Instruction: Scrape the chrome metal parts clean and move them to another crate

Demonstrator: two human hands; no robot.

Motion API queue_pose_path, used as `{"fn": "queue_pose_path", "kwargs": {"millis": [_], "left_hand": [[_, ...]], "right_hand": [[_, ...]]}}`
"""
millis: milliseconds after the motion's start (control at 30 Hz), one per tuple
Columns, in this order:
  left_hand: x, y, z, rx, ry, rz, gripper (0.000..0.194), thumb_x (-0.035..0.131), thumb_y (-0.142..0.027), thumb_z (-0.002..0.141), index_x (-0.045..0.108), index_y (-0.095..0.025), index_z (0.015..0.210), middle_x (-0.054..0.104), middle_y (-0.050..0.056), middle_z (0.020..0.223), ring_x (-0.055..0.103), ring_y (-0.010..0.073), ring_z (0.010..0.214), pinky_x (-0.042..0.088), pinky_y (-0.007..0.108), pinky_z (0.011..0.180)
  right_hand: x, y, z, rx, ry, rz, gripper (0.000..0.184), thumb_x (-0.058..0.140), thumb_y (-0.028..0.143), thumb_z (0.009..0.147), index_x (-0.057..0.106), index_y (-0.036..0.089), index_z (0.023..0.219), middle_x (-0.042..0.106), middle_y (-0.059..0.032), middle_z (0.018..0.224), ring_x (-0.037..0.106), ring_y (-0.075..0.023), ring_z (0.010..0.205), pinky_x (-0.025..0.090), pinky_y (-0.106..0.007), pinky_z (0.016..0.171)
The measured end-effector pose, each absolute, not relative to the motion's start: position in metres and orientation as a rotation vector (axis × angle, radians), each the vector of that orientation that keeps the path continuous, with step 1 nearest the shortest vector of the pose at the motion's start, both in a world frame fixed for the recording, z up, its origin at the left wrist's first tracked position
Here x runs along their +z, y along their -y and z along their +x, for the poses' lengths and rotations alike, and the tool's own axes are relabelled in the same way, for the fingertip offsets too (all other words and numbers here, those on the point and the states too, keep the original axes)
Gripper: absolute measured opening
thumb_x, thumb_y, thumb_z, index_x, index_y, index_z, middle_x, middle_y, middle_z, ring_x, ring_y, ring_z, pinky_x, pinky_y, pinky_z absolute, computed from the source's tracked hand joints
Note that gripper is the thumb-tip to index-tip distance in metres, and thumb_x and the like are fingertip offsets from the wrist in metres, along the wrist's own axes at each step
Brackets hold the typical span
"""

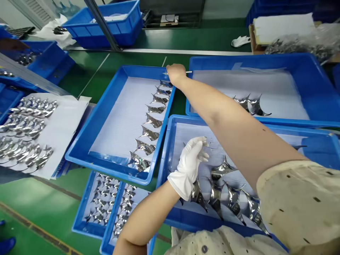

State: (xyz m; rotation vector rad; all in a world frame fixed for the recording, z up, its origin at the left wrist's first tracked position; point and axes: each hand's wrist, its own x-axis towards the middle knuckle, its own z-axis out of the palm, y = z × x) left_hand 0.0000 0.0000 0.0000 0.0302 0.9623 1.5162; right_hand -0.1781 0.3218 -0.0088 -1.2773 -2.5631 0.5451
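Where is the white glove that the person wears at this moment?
In the head view, the white glove is on the left hand, just below the picture's centre, over the near blue tray, close to shiny metal pieces.

Pen-like tool: slim — held roughly level in the right hand.
Metal pieces: shiny, curved, pointed — several side by side in the near blue tray.

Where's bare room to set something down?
Middle blue plastic tray: white paper lining left of its column of shiny spiky metal pieces. Far right blue tray: paper right of its pieces. Crowded: blue tray under the white-gloved left hand.
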Motion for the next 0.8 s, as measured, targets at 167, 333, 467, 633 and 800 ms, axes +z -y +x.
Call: {"fn": "queue_pose_path", "kwargs": {"millis": [167,333,467,633,800], "left_hand": [[0.004,0.002,-0.020,1.779,-1.077,-0.017,0.021,0.079,-0.035,0.089,0.070,-0.021,0.101,0.066,0.001,0.096,0.054,0.0061,0.066,0.048,0.019,0.062],[0.008,0.004,-0.045,2.116,-1.108,0.107,0.015,0.067,-0.039,0.102,0.071,-0.027,0.110,0.065,0.001,0.106,0.058,0.0071,0.084,0.048,0.016,0.072],[0.009,0.007,-0.048,2.071,-1.252,0.329,0.024,0.061,-0.052,0.105,0.070,-0.034,0.117,0.066,0.003,0.116,0.059,0.0119,0.088,0.050,0.022,0.073],[0.002,0.007,-0.036,1.827,-1.292,0.505,0.031,0.069,-0.060,0.098,0.071,-0.037,0.118,0.069,0.003,0.117,0.062,0.0140,0.090,0.051,0.025,0.072],[-0.005,-0.001,-0.024,1.810,-1.320,0.504,0.035,0.078,-0.059,0.091,0.070,-0.032,0.112,0.068,0.000,0.100,0.052,0.0069,0.062,0.046,0.023,0.059]], "right_hand": [[0.021,-0.287,-0.119,0.604,2.463,-1.013,0.023,0.066,0.020,0.098,0.061,0.013,0.076,0.071,0.0034,0.087,0.068,-0.0045,0.091,0.050,-0.010,0.079],[0.046,-0.198,0.021,0.989,2.875,-0.796,0.021,0.065,0.026,0.103,0.079,0.014,0.092,0.075,0.0025,0.075,0.066,-0.0088,0.071,0.052,-0.023,0.073],[0.041,-0.135,0.123,0.864,3.259,-0.885,0.015,0.084,0.024,0.086,0.084,0.021,0.100,0.083,-0.0022,0.098,0.073,-0.0202,0.083,0.044,-0.029,0.067],[0.019,-0.094,0.169,0.655,3.509,-1.002,0.033,0.074,0.031,0.095,0.078,0.021,0.126,0.079,-0.0077,0.127,0.074,-0.0279,0.107,0.041,-0.032,0.069],[0.009,-0.077,0.176,0.597,3.424,-1.050,0.022,0.062,0.025,0.098,0.080,0.023,0.111,0.082,-0.0063,0.112,0.075,-0.0247,0.100,0.042,-0.032,0.069]]}}
